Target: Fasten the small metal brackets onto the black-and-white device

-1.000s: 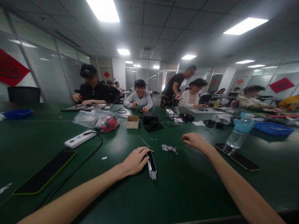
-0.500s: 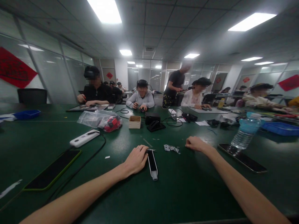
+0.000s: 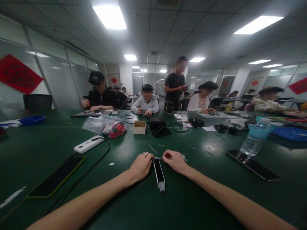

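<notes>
A long narrow device (image 3: pixel 159 174), black on top with silver edges, lies on the green table (image 3: pixel 187 201) straight in front of me. My left hand (image 3: pixel 141 166) rests on the table against the device's left side near its far end, fingers curled round the edge. My right hand (image 3: pixel 174 160) sits at the far right of the device, fingers pinched together close to its top end. What the pinch holds is too small to make out. Small metal parts (image 3: pixel 183 156) lie just behind my right hand, mostly hidden by it.
A phone with a green case (image 3: pixel 57 180) and a black cable (image 3: pixel 96 159) lie at left, a white power bank (image 3: pixel 88 144) beyond. A clear bag with red parts (image 3: pixel 105 125), a small box (image 3: pixel 139 127), a water bottle (image 3: pixel 255 138) and another phone (image 3: pixel 253 165) stand around. Several people sit opposite.
My right hand has moved left from the open table, past the small metal parts, to the far end of the device. My left hand has stayed on the device.
</notes>
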### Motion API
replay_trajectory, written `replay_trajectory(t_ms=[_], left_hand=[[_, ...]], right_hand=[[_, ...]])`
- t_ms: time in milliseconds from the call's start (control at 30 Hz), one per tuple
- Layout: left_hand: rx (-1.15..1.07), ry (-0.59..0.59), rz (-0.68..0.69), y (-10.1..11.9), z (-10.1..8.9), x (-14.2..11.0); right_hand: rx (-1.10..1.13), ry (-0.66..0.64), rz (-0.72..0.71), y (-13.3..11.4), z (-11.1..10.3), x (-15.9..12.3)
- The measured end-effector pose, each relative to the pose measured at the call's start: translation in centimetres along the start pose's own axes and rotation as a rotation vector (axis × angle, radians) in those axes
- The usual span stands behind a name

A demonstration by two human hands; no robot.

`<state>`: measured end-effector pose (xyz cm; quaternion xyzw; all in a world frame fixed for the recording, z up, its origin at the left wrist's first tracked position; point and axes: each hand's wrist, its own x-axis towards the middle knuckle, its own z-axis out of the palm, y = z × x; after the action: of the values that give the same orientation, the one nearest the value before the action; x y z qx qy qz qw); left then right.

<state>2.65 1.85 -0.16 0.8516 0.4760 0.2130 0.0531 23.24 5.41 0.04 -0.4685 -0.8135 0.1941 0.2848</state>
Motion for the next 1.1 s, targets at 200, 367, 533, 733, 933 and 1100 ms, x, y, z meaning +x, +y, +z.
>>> replay_trajectory(t_ms=[200, 367, 533, 733, 933, 1100], left_hand=[[0.021, -0.016, -0.011, 0.3, -0.3, 0.0], [0.037, 0.003, 0.012, 0.2, -0.2, -0.1], [0.043, 0.004, 0.01, 0.0, 0.1, 0.0], [0.018, -0.008, 0.03, 0.1, -0.1, 0.1], [0.017, -0.015, 0.034, 0.2, -0.1, 0.2], [0.009, -0.027, 0.026, 0.1, -0.2, 0.1]], right_hand=[[0.1, -0.014, -0.024, 0.3, -0.1, -0.4], [0.187, -0.058, -0.025, 0.6, -0.1, -0.4], [0.226, -0.041, -0.028, 1.0, 0.2, -0.3], [0.158, -0.074, -0.099, 0.2, -0.1, -0.4], [0.089, -0.084, -0.175, -0.1, -0.1, -0.6], [-0.156, -0.052, -0.272, 1.2, -2.8, -0.1]])
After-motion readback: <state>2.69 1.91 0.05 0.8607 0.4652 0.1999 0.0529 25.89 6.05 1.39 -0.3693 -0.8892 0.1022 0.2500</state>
